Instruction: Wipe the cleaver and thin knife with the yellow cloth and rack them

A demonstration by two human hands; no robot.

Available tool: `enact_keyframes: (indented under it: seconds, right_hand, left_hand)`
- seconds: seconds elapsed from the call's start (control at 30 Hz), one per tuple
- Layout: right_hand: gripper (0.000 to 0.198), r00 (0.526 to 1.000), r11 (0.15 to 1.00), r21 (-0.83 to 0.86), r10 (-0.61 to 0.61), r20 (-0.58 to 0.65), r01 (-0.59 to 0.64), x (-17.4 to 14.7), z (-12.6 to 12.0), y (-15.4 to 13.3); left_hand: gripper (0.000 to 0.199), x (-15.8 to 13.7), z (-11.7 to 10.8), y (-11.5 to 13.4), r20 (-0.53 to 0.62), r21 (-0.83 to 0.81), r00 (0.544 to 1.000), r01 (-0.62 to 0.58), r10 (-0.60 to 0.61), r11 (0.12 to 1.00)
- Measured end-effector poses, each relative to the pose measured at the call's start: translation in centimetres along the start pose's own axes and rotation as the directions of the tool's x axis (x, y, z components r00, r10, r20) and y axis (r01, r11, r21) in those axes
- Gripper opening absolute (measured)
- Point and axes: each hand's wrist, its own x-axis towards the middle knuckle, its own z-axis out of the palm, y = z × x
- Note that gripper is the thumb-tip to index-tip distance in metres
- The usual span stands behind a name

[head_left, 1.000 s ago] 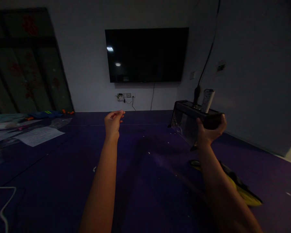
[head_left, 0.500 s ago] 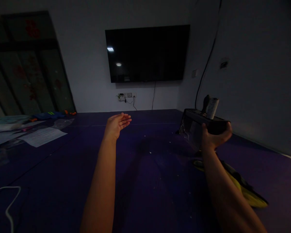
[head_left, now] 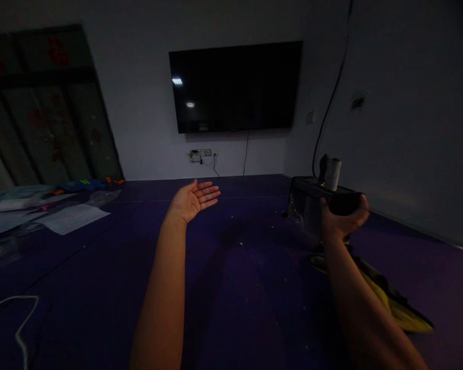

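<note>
My left hand [head_left: 189, 203] is held out over the purple surface [head_left: 231, 288], palm turned up and fingers spread, with nothing in it. On the right, my right hand [head_left: 342, 222] grips the near end of a black box [head_left: 307, 205], thumb and fingers on opposite sides. The box's side has a shiny, see-through look. On its top stand a pale cylindrical roll [head_left: 333, 176] and a dark upright object [head_left: 323, 167] whose kind I cannot make out. A yellow and black cloth-like item [head_left: 403, 311] lies below my right forearm.
Sheets of paper [head_left: 75, 218], clear plastic wrapping [head_left: 104, 197] and folded cloth [head_left: 23, 192] lie at the left. A white cable [head_left: 21, 334] curls at the lower left. A television [head_left: 237, 87] hangs on the back wall above several sockets [head_left: 204, 153].
My left hand has turned its palm up and spread its fingers, reaching slightly right. My right hand stays on the box, which appears almost unmoved. The view has shifted slightly.
</note>
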Motion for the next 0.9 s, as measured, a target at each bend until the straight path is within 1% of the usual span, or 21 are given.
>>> enact_keyframes:
  seconds: [0.17,0.27,0.43,0.47,0.5,0.57,0.6,0.63,0.7,0.73,0.77,0.8,0.83,0.87,0.9]
  right_hand:
    - [0.086,1.000,1.000,-0.023,0.001,0.009,-0.001,-0.1,-0.1,-0.3]
    - [0.089,0.999,0.999,-0.044,0.019,0.043,-0.018,-0.1,-0.5,-0.8]
    - [0.095,0.974,0.972,-0.173,0.185,0.131,-0.161,-0.4,-1.9,-3.0]
    - [0.094,0.973,0.969,-0.187,0.190,0.134,-0.163,-0.3,-2.2,-3.8]
    - [0.092,0.978,0.974,-0.180,0.163,0.133,-0.138,-0.1,-2.6,-4.7]
    - [0.089,0.992,0.993,-0.116,0.042,0.119,-0.028,0.7,-3.3,-7.0]
    - [0.086,0.996,0.997,-0.073,-0.022,0.090,0.029,1.3,-3.7,-8.4]
    - [0.081,0.995,0.997,-0.028,-0.075,0.062,0.077,1.8,-4.1,-9.9]
    - [0.065,0.992,0.987,0.100,-0.129,0.001,0.128,2.7,-4.8,-13.2]
    - [0.056,0.988,0.969,0.205,-0.150,0.035,0.140,2.8,-5.3,-14.9]
    - [0.053,0.975,0.934,0.327,-0.192,0.110,0.147,2.7,-5.8,-16.6]
    - [0.053,0.950,0.881,0.451,-0.250,0.188,0.142,2.3,-6.2,-18.3]
    - [0.053,0.908,0.812,0.569,-0.328,0.260,0.130,1.6,-6.7,-19.8]
    - [0.054,0.829,0.742,0.660,-0.440,0.347,0.118,0.7,-7.1,-21.1]
    - [0.057,0.749,0.673,0.732,-0.538,0.387,0.105,-0.3,-7.4,-22.2]
  left_hand:
    - [0.036,-0.4,0.5,0.2,-0.033,-0.022,0.999,0.028,-0.029,0.999]
    - [0.036,-0.4,0.6,0.3,-0.044,-0.014,0.999,0.024,-0.025,1.000]
    - [0.034,-0.5,0.4,0.4,-0.078,0.010,0.997,0.006,-0.005,1.000]
    - [0.034,-0.5,0.4,0.4,-0.083,0.018,0.997,0.001,0.001,1.000]
    - [0.033,-0.5,0.5,0.5,-0.086,0.026,0.996,-0.006,0.008,1.000]
    - [0.035,-0.6,0.8,0.5,-0.098,0.041,0.995,-0.027,0.031,0.999]
    - [0.037,-0.6,1.1,0.5,-0.109,0.046,0.993,-0.041,0.045,0.998]
    - [0.041,-0.6,1.5,0.5,-0.123,0.047,0.991,-0.054,0.059,0.997]
    - [0.053,-0.7,2.8,0.1,-0.155,0.039,0.985,-0.071,0.076,0.997]
    - [0.060,-0.8,3.7,-0.2,-0.162,0.028,0.984,-0.071,0.075,0.997]
    - [0.066,-1.0,4.7,-0.7,-0.159,0.014,0.985,-0.063,0.065,0.998]
    - [0.072,-1.2,5.9,-1.2,-0.141,-0.004,0.989,-0.042,0.041,0.999]
    - [0.076,-1.5,7.1,-1.8,-0.101,-0.023,0.995,-0.013,0.011,1.000]
    - [0.078,-1.8,8.3,-2.5,-0.046,-0.044,0.999,0.021,-0.023,0.999]
    - [0.078,-2.2,9.4,-3.2,0.024,-0.065,0.998,0.058,-0.057,0.996]
